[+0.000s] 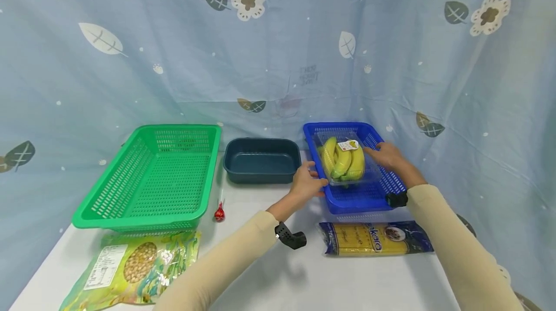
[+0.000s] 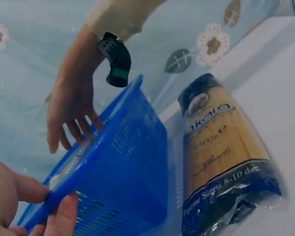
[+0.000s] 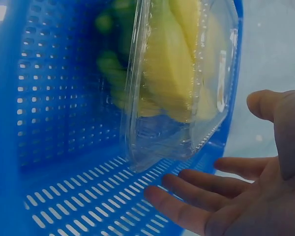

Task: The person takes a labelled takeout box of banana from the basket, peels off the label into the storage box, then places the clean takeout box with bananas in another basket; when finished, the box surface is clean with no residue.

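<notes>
A blue plastic basket point(image 1: 343, 204) stands at the right of the table. My left hand point(image 1: 305, 183) grips its left rim; in the left wrist view the thumb lies on one side of the rim and the fingers point(image 2: 64, 216) on the other. Inside the basket, a clear plastic box point(image 1: 369, 173) of yellow bananas point(image 1: 343, 161) with a white label sits tilted. My right hand point(image 1: 388, 156) is over the basket's right side, beside the box. Its fingers point(image 3: 187, 194) are spread and hold nothing in the right wrist view.
A pack of spaghetti point(image 1: 378, 238) lies before the blue basket. A dark teal tub point(image 1: 260, 177) stands in the middle, a green basket point(image 1: 169, 195) at left. A red-wrapped lollipop point(image 1: 219, 213) lies between them; a bag of chickpeas point(image 1: 139, 267) is at front left. A curtain point(image 1: 260, 60) hangs behind.
</notes>
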Available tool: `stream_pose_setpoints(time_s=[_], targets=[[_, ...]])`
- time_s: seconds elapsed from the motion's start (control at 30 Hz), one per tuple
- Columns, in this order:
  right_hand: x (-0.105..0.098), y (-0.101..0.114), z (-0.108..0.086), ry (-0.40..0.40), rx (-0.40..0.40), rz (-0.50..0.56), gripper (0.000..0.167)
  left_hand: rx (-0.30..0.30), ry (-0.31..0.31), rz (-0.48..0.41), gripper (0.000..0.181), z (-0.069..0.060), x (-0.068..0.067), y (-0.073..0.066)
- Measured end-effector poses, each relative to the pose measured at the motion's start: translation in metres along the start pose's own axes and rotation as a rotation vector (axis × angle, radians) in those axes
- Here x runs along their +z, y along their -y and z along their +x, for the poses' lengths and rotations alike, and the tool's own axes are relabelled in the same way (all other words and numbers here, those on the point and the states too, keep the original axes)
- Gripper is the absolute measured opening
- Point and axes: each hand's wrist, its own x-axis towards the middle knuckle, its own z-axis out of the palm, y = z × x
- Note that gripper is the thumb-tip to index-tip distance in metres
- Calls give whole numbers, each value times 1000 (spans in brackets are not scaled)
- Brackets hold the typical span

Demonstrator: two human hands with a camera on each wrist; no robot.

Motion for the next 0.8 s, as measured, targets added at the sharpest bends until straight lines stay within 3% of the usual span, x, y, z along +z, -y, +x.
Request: stream_pose_setpoints(time_s=[0.13, 0.37, 0.5, 0.8], targets=[[1, -1, 2, 42, 14, 31, 84, -19, -1, -26, 68, 1, 0, 1], [6, -9, 6, 168, 85, 220, 75, -21, 20, -43, 71, 3, 1, 2], [7, -11, 6, 200, 89, 253, 70, -20, 34, -53, 72, 3, 3, 3], [5, -10, 28, 156, 67, 223, 67, 0, 32, -80, 70, 7, 0, 6]])
